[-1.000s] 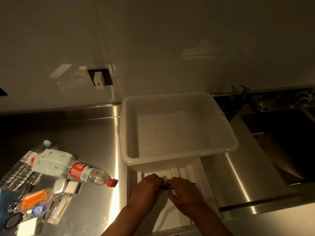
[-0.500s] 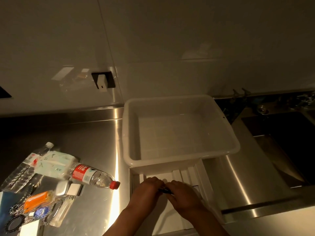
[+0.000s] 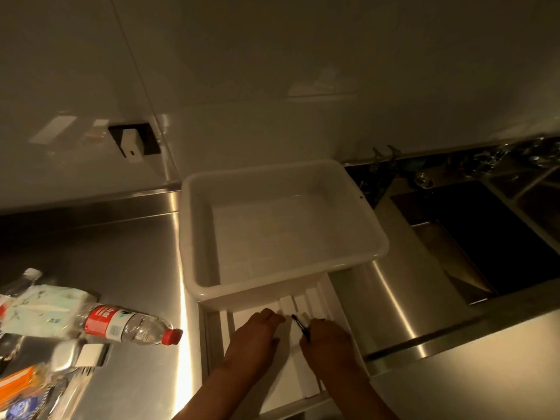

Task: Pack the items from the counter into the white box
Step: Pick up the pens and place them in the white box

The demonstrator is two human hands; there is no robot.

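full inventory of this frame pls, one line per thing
white box: 1, white, empty, centre of counter
white lid: 1, ribbed, flat in front of box, under both hands
water bottle: 1, clear, red label and cap, lying left
tissue pack: 1, pale green-white, far left
small items: several, orange, blue, silver, white, bottom left, unclear
wall socket: 1, black plate, white plug
sink: 1, steel, right
left hand: 1, on lid
right hand: 1, fingers pinch thin black object

The white box (image 3: 281, 228) sits empty on a white ribbed lid (image 3: 306, 301) on the steel counter (image 3: 127, 268). Just before it, the right hand (image 3: 325, 338) pinches a thin black item (image 3: 300, 324); the left hand (image 3: 257, 331) rests alongside. A water bottle (image 3: 127, 325) lies far left.
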